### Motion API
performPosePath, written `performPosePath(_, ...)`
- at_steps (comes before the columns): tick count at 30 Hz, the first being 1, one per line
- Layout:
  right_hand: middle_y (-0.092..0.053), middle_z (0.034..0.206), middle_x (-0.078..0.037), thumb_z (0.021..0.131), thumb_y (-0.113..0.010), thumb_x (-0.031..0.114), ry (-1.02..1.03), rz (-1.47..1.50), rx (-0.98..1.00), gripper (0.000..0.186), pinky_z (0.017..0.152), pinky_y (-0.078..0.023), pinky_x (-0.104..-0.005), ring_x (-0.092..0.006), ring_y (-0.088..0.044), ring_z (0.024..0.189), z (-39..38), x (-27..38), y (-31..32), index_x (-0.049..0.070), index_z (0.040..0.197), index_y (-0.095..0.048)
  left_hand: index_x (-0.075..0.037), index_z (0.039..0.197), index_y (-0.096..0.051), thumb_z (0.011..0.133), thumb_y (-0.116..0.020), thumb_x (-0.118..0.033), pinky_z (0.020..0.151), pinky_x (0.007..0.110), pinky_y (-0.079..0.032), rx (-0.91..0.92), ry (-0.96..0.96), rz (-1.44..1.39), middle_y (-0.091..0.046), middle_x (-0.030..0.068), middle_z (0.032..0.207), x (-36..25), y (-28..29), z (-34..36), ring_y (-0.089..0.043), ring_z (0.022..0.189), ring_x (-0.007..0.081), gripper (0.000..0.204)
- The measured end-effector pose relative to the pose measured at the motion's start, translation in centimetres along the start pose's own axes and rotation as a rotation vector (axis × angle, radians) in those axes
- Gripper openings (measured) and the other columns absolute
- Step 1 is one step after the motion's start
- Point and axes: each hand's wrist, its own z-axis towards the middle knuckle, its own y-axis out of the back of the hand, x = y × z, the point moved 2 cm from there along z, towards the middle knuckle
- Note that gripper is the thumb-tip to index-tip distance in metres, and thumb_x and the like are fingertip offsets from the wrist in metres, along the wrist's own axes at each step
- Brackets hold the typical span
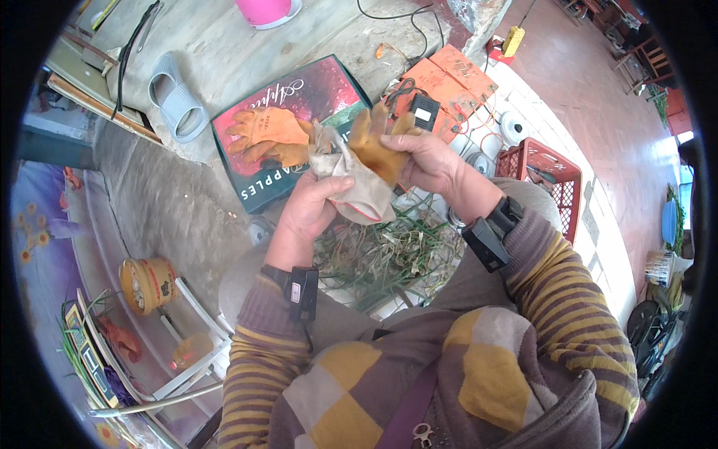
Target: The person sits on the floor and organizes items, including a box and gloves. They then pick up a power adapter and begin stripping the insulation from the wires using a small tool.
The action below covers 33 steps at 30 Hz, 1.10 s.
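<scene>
My left hand (308, 203) grips the pale fabric cuff of a work glove (353, 187), its thumb lying on top. At the other end, my right hand (432, 163) pinches the glove's yellow-brown, stained finger part between thumb and fingers. The glove hangs between both hands, its finger tips pointing away from me and its cuff crumpled. Just beyond it, orange work gloves (268, 133) lie on a dark green and red cardboard box (318, 84). Below my hands, a heap of green, long-leafed plants (396, 251) is spread between my legs.
A grey slipper (178, 99) lies left of the box, and a pink container (266, 10) stands beyond. Orange boards (452, 88) with cables lie at the far right, near a red plastic crate (544, 168). A yellow bucket (153, 284) stands at left.
</scene>
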Motion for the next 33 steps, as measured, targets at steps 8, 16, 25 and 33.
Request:
performPosePath(8,-0.064,0.095,-0.006,0.085,-0.059,0.008,0.641,-0.572,-0.432,0.022,0.076,-0.050,-0.0283,-0.0147,-0.061,0.086,-0.6,4.5,1.7,0.002,0.107,-0.057,0.001,0.122,-0.046,0.076,-0.051,-0.003,0.097,0.042,-0.041,-0.043,-0.053,-0.298,-0.057,0.0126,0.115,-1.1,0.5,-0.1,-0.054,0.109,0.0275,0.046)
performPosePath(16,-0.064,0.092,-0.009,0.081,-0.068,0.025,0.993,-1.691,0.025,0.038,0.069,-0.050,-0.0294,-0.0147,-0.060,0.076,-1.4,-1.6,-2.1,0.004,0.111,-0.058,0.001,0.119,-0.048,0.089,-0.055,-0.015,0.090,0.039,-0.048,-0.084,0.124,-0.168,-0.058,0.0136,0.112,-0.1,-0.4,0.5,-0.058,0.103,0.0252,0.035)
performPosePath(25,-0.062,0.104,-0.010,0.094,-0.049,0.032,0.077,-0.091,0.081,0.038,0.078,-0.054,-0.0335,-0.0189,-0.064,0.090,-0.2,-0.5,-0.4,0.001,0.117,-0.050,-0.001,0.135,-0.033,0.084,-0.062,-0.015,0.084,0.036,-0.047,-0.195,-0.052,0.170,-0.056,0.0120,0.114,-0.9,-0.3,0.4,-0.059,0.095,0.0210,0.060)
performPosePath(33,-0.062,0.105,-0.009,0.094,-0.044,0.045,-0.051,-0.462,0.042,0.053,0.074,-0.050,-0.0292,-0.0150,-0.060,0.091,-0.7,-1.8,-1.1,-0.001,0.118,-0.053,-0.002,0.122,-0.048,0.086,-0.060,-0.018,0.088,0.032,-0.044,-0.172,-0.067,0.194,-0.057,0.0075,0.114,-0.6,-0.6,0.6,-0.057,0.101,0.0168,0.041)
